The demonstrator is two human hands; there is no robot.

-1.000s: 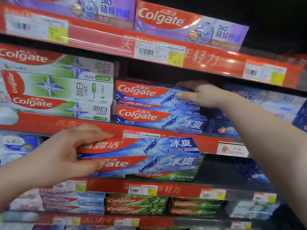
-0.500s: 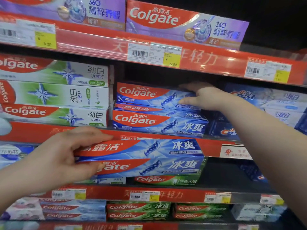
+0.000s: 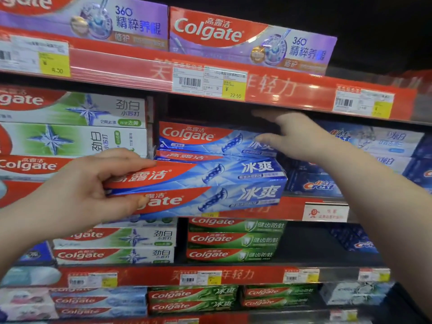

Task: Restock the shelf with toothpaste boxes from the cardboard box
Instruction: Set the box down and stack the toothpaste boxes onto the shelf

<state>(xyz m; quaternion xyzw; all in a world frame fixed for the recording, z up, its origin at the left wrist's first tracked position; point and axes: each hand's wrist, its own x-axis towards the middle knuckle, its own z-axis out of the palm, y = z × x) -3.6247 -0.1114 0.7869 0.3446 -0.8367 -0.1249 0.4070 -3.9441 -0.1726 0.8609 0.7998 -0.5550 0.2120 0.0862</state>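
Observation:
My left hand (image 3: 86, 190) grips the left end of two stacked blue-and-red Colgate toothpaste boxes (image 3: 210, 185), held level in front of the middle shelf (image 3: 287, 206). Behind them, a stack of matching blue Colgate boxes (image 3: 198, 139) rests on that shelf. My right hand (image 3: 292, 134) hovers at the right end of the top shelved box, fingers spread and holding nothing. The cardboard box is out of view.
Green-and-white Colgate boxes (image 3: 74, 127) fill the shelf to the left, blue Crest boxes (image 3: 374, 155) to the right. Purple Colgate boxes (image 3: 252, 40) stand on the shelf above. Green Colgate boxes (image 3: 233, 239) sit below. Red price strips (image 3: 210, 83) edge every shelf.
My left hand has raised the two held boxes up to the level of the middle shelf. My right hand has lifted off the top shelved box and spread its fingers.

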